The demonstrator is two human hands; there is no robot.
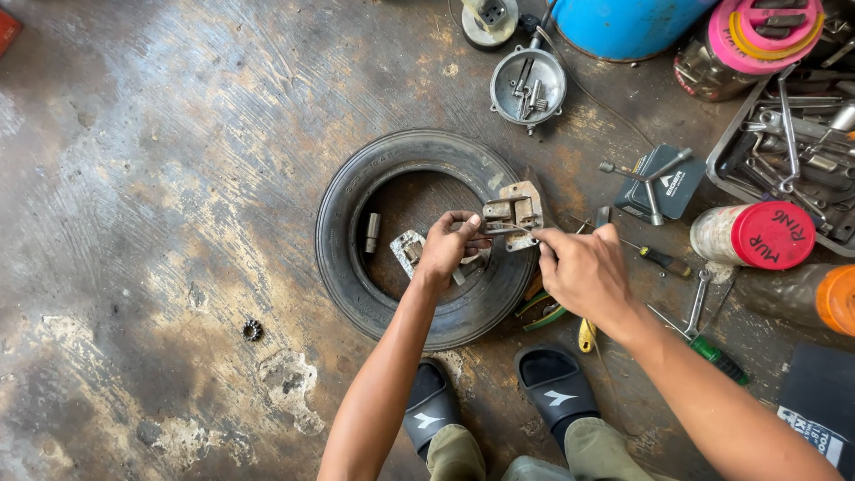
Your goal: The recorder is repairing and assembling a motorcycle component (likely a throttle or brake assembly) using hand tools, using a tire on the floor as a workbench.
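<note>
Fingers of the left hand [448, 246] are curled around one end of a grey metal part [512, 214], which is held above the inner rim of a small black tyre [352, 258] lying flat on the stained concrete floor [160, 178]. Fingertips of the right hand [583, 272] are pinched on a thin tool at the part's right side. Inside the tyre's ring a short metal cylinder [372, 232] is seen. Beside the right hand a screwdriver [655, 258] is laid, and a tray of tools [784, 151] is placed near the floor's right edge.
</note>
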